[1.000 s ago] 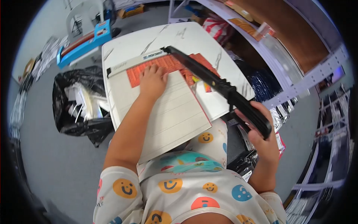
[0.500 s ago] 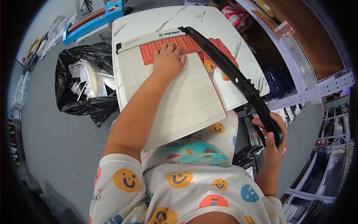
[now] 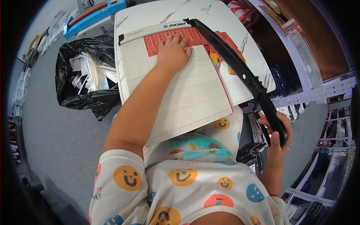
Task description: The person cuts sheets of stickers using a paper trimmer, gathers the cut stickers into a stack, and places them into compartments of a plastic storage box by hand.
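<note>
1. Pale grey, line-printed rectangular cutter board [image 3: 187,86]: smooth, matt.
2. Long black cutter arm [image 3: 234,62]: plastic-looking, smooth, with a low sheen.
3. Red patterned flat sheets [image 3: 153,47]: printed paper, smooth.
4. White, grey-veined tabletop [image 3: 150,14]: smooth, marble-look, softly glossy.
5. Black open bag [image 3: 82,101]: thin, crinkled, glossy plastic.
6. Narrow white strips [image 3: 92,71] inside: paper or plastic film, too small to tell.
7. White smiley-print shirt [image 3: 204,182]: soft, matt, creased cloth.
8. Grey floor [image 3: 52,142]: matt, finely speckled.
</note>
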`<action>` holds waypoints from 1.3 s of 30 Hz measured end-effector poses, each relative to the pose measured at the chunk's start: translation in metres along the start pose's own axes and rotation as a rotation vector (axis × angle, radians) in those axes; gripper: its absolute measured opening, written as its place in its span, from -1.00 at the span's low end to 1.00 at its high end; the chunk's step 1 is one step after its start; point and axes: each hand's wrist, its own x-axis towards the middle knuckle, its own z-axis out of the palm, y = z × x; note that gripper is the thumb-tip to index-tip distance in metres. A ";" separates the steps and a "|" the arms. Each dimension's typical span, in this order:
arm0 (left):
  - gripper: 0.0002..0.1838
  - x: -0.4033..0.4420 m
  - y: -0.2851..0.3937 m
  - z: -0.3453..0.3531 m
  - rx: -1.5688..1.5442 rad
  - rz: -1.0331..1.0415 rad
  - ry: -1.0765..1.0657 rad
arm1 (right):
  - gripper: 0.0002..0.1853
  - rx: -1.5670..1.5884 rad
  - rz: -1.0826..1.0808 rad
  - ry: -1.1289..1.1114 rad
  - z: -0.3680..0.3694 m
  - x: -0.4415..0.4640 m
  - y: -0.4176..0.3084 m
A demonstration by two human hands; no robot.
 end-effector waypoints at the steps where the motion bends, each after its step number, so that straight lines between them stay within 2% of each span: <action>1: -0.58 0.000 0.000 -0.001 0.000 -0.001 -0.007 | -0.47 0.003 0.003 -0.001 0.000 -0.001 0.000; 8: -0.58 0.000 0.000 0.001 -0.008 -0.004 -0.001 | -0.47 0.023 0.008 -0.010 0.000 -0.006 0.007; 11: -0.61 -0.001 -0.003 0.011 -0.016 0.048 0.163 | -0.47 0.026 0.010 -0.005 0.002 -0.010 0.012; 14: -0.61 -0.001 -0.003 0.011 -0.015 0.038 0.168 | -0.48 0.019 -0.016 -0.006 0.003 -0.015 0.021; 17: -0.58 0.000 -0.001 0.004 0.010 0.005 0.023 | -0.49 0.018 -0.057 -0.007 0.005 -0.021 0.035; 21: -0.59 0.000 -0.002 0.004 0.015 0.011 0.030 | -0.52 0.055 -0.117 -0.021 0.006 -0.027 0.047; 25: -0.59 -0.002 0.001 0.003 0.001 0.027 0.031 | -0.55 -0.016 -0.148 -0.022 0.008 -0.057 0.097; 26: -0.59 0.000 -0.001 0.002 0.008 0.013 0.040 | -0.53 -0.033 -0.221 -0.015 0.008 -0.053 0.096; 29: -0.57 0.000 -0.001 0.007 0.036 -0.001 0.088 | -0.47 0.087 -0.216 0.025 0.008 -0.025 0.049; 31: -0.56 0.000 0.003 -0.005 0.061 -0.032 0.040 | -0.44 0.047 -0.078 0.046 0.001 -0.003 0.005; 33: -0.55 0.001 0.007 -0.009 0.027 -0.027 -0.013 | -0.44 0.039 -0.038 0.077 0.002 0.012 -0.021; 35: -0.54 0.001 0.002 -0.009 -0.050 -0.004 -0.065 | -0.45 0.036 -0.029 0.082 0.003 0.017 -0.027; 39: -0.52 -0.001 -0.002 0.002 -0.039 0.058 -0.023 | -0.47 0.035 -0.030 0.073 0.002 0.014 -0.022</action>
